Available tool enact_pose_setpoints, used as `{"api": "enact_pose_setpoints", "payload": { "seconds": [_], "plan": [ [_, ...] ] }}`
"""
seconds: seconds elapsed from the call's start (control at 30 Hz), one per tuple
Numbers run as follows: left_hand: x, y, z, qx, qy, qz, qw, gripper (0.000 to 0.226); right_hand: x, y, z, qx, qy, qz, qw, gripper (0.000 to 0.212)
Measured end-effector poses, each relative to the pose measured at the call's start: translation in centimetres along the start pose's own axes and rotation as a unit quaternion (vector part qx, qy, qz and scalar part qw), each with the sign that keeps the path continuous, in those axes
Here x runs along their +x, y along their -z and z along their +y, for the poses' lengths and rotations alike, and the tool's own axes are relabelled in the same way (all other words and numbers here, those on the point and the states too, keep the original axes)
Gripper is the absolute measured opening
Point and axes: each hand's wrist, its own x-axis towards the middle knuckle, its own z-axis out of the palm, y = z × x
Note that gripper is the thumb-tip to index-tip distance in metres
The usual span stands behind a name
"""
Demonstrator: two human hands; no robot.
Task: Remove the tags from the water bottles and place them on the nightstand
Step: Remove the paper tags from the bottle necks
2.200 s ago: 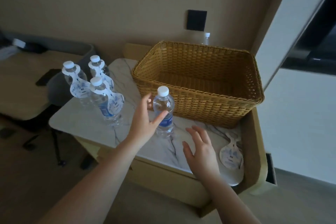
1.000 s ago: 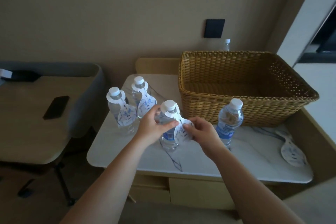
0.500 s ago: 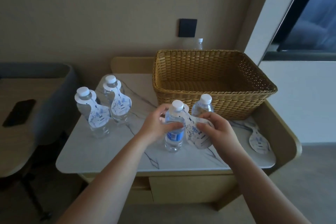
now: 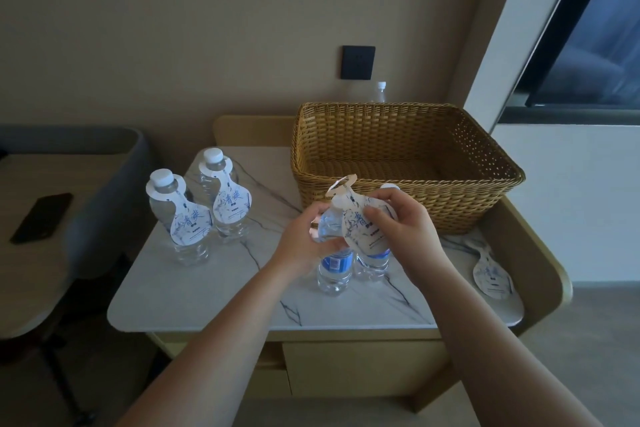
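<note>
On the marble-topped nightstand my left hand grips a clear water bottle with a blue label. My right hand holds its white paper tag; the tag's ring is lifted above the cap. A second untagged bottle stands just behind, mostly hidden by my right hand. Two tagged bottles stand at the left. One removed tag lies flat at the nightstand's right end.
A large wicker basket fills the back right of the nightstand, with another bottle behind it by a dark wall socket. To the left are a grey chair and a desk with a black phone.
My left hand took hold of a tagged bottle and set it beside the untagged one. My right hand has pulled the tag upward, so its ring now sits above the cap.
</note>
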Motion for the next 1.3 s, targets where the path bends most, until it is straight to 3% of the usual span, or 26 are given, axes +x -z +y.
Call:
{"api": "enact_pose_setpoints", "payload": {
  "seconds": [0.2, 0.33, 0.47, 0.6, 0.67, 0.9, 1.1, 1.3],
  "plan": [
    [0.4, -0.8, -0.3, 0.004, 0.006, 0.028, 1.000, 0.053, -0.9, 4.3, 1.4, 0.040, 0.037, 0.056, 0.997, 0.012],
    [0.3, -1.4, -0.4, 0.014, -0.006, 0.047, 0.999, 0.061, -2.2, 9.4, 5.2, 0.088, -0.023, 0.141, 0.986, 0.013],
    [0.0, -1.7, -0.6, 0.028, -0.020, 0.057, 0.998, 0.061, -2.7, 12.7, 10.5, -0.087, -0.101, 0.233, 0.963, 0.012],
    [0.1, -1.9, -0.8, 0.031, -0.021, 0.070, 0.997, 0.059, -2.1, 14.7, 14.6, -0.192, -0.150, 0.280, 0.928, 0.010],
    [0.1, -2.0, -0.8, 0.032, -0.023, 0.075, 0.996, 0.058, -1.7, 15.4, 15.8, -0.212, -0.166, 0.289, 0.919, 0.020],
    [-0.1, -2.5, -1.1, 0.032, -0.016, 0.090, 0.995, 0.057, -0.4, 16.0, 17.3, -0.311, -0.166, 0.273, 0.895, 0.022],
    [-0.4, -2.8, -1.0, 0.029, -0.019, 0.098, 0.995, 0.058, -1.4, 16.2, 17.8, -0.529, -0.051, 0.183, 0.827, 0.020],
    [-0.4, -2.9, -1.0, 0.042, -0.012, 0.103, 0.994, 0.054, -4.3, 15.5, 18.5, -0.588, 0.014, 0.089, 0.804, 0.022]
  ]
}}
